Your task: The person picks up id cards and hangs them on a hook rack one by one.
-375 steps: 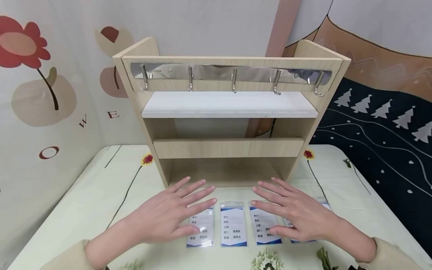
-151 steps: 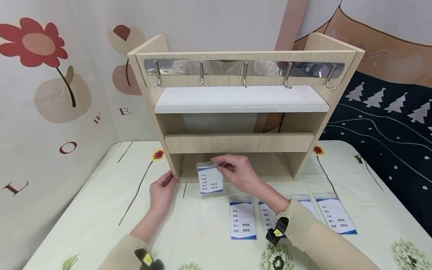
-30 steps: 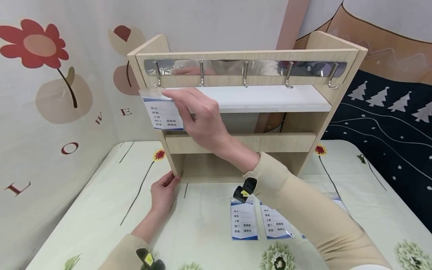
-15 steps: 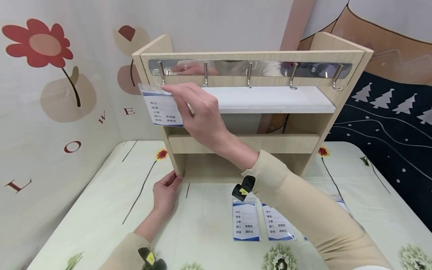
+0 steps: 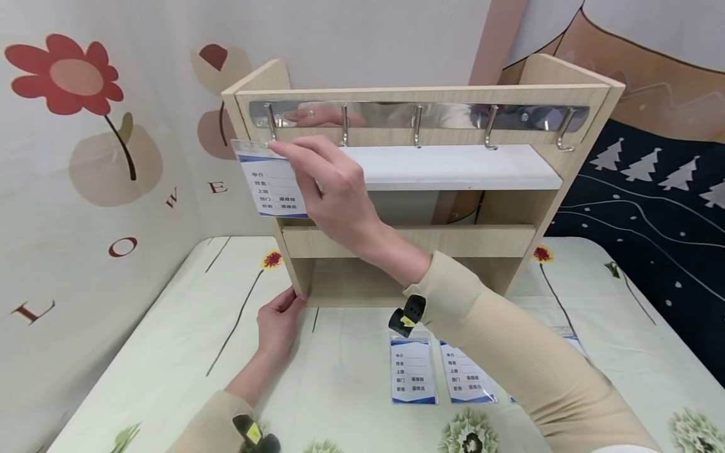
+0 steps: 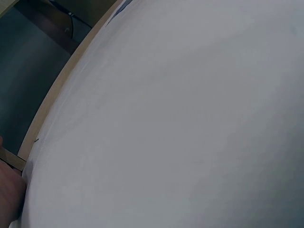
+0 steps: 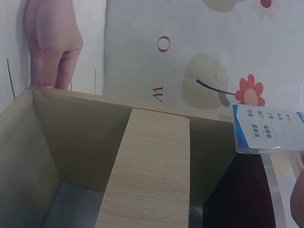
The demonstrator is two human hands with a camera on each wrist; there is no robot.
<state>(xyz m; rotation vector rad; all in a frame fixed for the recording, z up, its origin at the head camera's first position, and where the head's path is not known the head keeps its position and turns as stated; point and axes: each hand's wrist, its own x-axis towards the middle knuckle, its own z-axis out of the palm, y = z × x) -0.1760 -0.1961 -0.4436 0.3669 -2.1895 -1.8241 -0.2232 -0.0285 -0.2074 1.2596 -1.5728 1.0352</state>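
My right hand [image 5: 337, 189] pinches the top edge of a name badge in a clear plastic sleeve [image 5: 273, 187], right at the leftmost hook [image 5: 271, 119] of a metal hook strip. Fingertips and sleeve top overlap the hook's lower end, so the slot there is hidden. In the right wrist view the badge [image 7: 268, 128] appears sideways, jutting past the shelf's side panel. Low down, my left hand [image 5: 277, 324] grips the front left foot of the wooden shelf unit [image 5: 408, 241]; the right wrist view shows its thumb inside the panel edge.
Two more badges lie face up on the flowered tablecloth, one left [image 5: 413, 374] and one right [image 5: 467, 377]. Others are partly hidden beneath my right sleeve [image 5: 498, 340]. Several further hooks run rightward along the metal strip [image 5: 453, 116], above a white shelf board [image 5: 453, 167].
Earlier both hands hovered spread over the badges. The right hand then lifted the leftmost badge up to the first hook, where it has barely shifted lately. The left hand keeps its grip on the shelf unit.
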